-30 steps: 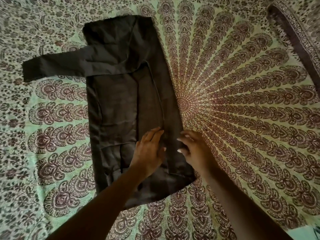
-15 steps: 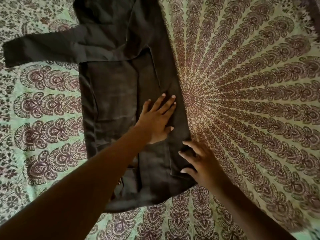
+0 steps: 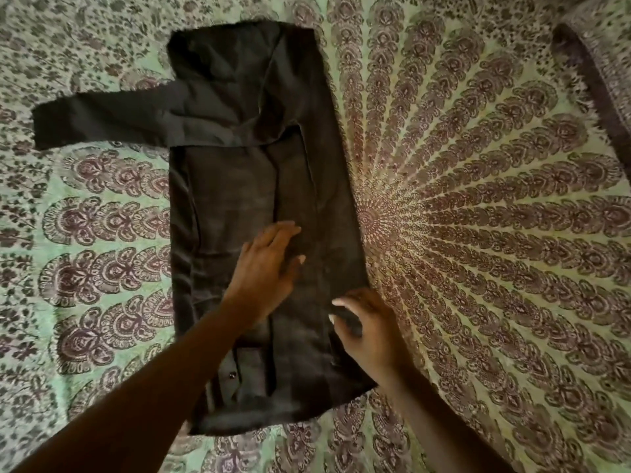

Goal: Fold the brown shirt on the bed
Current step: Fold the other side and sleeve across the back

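Brown shirt (image 3: 246, 186) lies flat on the bed's green mandala-print sheet (image 3: 478, 233), just left of the medallion's centre, one sleeve stretched leftward. Left hand (image 3: 264, 268) presses open-palmed on its middle; right hand (image 3: 370, 331) pinches its right edge.

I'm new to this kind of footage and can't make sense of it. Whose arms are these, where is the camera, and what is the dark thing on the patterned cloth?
There is no machine here: a person wears a camera on the head, looking down at their own two arms. The dark thing is a brown shirt lying on a bed covered by a patterned bedspread in green and maroon. The shirt's right side is already folded inward, while one sleeve sticks out to the left. The left hand lies flat and open on the shirt, pressing it. The right hand sits at the shirt's right edge, fingers curled on the fabric there; whether it has a firm grip, I can't tell.
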